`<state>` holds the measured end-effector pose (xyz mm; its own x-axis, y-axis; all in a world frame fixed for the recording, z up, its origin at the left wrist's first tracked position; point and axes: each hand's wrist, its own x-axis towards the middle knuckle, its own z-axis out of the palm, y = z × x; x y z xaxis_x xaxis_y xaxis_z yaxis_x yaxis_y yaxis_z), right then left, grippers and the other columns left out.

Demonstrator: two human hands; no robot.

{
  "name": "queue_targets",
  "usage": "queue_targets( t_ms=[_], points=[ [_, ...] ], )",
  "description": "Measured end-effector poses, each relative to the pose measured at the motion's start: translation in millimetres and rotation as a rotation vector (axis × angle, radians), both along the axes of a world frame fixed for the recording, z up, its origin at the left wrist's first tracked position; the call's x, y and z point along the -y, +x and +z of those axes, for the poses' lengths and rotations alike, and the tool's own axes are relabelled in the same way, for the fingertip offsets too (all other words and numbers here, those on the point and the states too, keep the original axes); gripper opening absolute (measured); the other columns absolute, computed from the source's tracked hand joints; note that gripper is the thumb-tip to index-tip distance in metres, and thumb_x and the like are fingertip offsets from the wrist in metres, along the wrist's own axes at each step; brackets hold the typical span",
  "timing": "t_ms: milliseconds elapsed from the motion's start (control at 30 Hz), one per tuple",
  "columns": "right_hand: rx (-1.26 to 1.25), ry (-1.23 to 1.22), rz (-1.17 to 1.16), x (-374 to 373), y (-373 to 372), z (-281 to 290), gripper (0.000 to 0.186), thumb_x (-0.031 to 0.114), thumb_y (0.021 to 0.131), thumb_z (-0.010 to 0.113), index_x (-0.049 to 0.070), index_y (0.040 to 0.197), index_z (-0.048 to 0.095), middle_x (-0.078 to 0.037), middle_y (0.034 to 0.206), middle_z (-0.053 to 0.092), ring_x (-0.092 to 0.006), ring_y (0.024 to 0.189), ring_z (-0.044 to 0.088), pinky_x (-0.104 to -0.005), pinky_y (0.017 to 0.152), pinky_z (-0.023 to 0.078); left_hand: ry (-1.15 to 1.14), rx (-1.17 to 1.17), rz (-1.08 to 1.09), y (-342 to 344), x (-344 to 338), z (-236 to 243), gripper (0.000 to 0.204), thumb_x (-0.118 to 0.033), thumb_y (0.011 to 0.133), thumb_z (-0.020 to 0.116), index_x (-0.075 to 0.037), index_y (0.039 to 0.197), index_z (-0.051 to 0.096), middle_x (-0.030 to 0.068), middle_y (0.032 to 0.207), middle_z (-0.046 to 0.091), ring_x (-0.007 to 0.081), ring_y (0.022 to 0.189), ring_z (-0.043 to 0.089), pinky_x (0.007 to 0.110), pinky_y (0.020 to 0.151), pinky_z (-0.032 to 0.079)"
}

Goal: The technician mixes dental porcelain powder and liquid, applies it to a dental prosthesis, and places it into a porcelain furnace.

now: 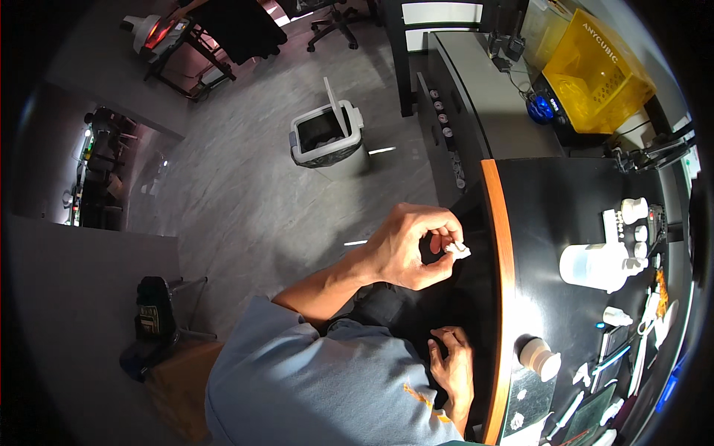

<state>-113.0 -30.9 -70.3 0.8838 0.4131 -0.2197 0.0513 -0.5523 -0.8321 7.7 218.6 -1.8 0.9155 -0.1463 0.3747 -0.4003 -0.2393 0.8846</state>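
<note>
My left hand is raised between the table edge and the floor. Its thumb and fingertips pinch a small crumpled white piece, perhaps tissue; its exact kind is too small to tell. Low down beside the table's wooden edge, my right hand rests near my lap with loosely bent fingers apart, and nothing shows in it. Beyond my left hand, a light grey trash bin with a dark liner stands on the floor, its lid tipped up.
The black table with an orange wooden edge runs along the right. On it stand a white translucent bottle, a small jar and several tools. A yellow bin sits on a grey cabinet behind. A box lies lower left.
</note>
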Motion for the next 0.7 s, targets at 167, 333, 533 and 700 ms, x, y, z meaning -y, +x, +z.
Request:
queue_targets(
  t_ms=[167,333,533,700],
  points=[
    [-0.065,0.008,-0.129,9,-3,-9,0.014,-0.001,0.085,0.069,-0.003,0.099,0.069,-0.018,0.1,0.066,-0.0345,0.094,0.067,-0.0379,0.084,0.053,-0.037,-0.055,0.013,9,4,-11,0.017,-0.001,0.073,0.07,-0.003,0.089,0.067,0.0024,0.076,0.07,0.006,0.065,0.063,0.022,0.056,0.046],
    [-0.09,-0.018,-0.108,23,-13,-15,0.02,0.004,0.089,0.066,-0.001,0.108,0.066,-0.017,0.108,0.062,-0.0359,0.1,0.063,-0.0403,0.087,0.052,-0.104,-0.081,-0.014,3,15,-21,0.014,-0.001,0.081,0.07,0.002,0.094,0.066,0.0056,0.081,0.069,0.008,0.069,0.063,0.022,0.06,0.049],
    [-0.068,0.034,-0.112,27,-20,7,0.02,0.01,0.092,0.066,-0.001,0.109,0.068,-0.015,0.108,0.063,-0.0347,0.099,0.064,-0.0419,0.087,0.053,-0.042,-0.116,-0.079,8,8,-29,0.022,0.001,0.08,0.064,0.006,0.101,0.062,0.0065,0.086,0.062,0.0099,0.075,0.053,0.022,0.068,0.04],
    [-0.153,0.268,0.013,48,-41,43,0.029,0.023,0.102,0.058,-0.004,0.111,0.067,-0.019,0.107,0.063,-0.0367,0.103,0.064,-0.0427,0.089,0.053,-0.04,-0.124,-0.206,6,15,-36,0.023,0.002,0.086,0.06,0.008,0.107,0.059,0.0093,0.091,0.061,0.0117,0.081,0.056,0.022,0.074,0.044]
  ],
)
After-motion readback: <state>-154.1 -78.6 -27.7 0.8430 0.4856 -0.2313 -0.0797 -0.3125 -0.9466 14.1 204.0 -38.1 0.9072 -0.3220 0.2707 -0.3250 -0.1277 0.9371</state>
